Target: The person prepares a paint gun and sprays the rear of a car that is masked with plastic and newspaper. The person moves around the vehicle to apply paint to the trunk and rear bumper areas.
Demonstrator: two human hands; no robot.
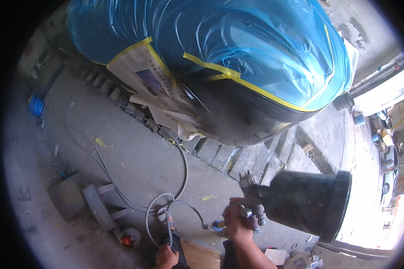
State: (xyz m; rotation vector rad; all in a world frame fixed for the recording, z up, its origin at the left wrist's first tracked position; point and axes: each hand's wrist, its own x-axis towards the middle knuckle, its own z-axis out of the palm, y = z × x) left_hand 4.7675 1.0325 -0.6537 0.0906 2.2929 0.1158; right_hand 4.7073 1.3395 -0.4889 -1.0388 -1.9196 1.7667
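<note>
My right hand [236, 220] is wrapped around the handle of a paint spray gun [252, 198], whose large dark cup [304, 203] points to the right. A grey air hose [186, 168] runs up to the gun's lower end and loops over the floor. My left hand [167, 256] grips a bend of that hose near my leg. Beyond the gun stands a vehicle's dark rounded corner panel [245, 107], apart from the gun's nozzle. Blue masking film [202, 30] covers the body above it, edged with yellow masking tape [266, 91]. Taped newspaper [148, 72] hangs at its left.
A slatted floor grating [215, 154] runs under the vehicle. On the left are a small bench [99, 206], a can with something red [129, 238] and a blue roll [36, 106]. A cardboard box [200, 254] lies by my feet. A bright doorway [363, 188] opens at right.
</note>
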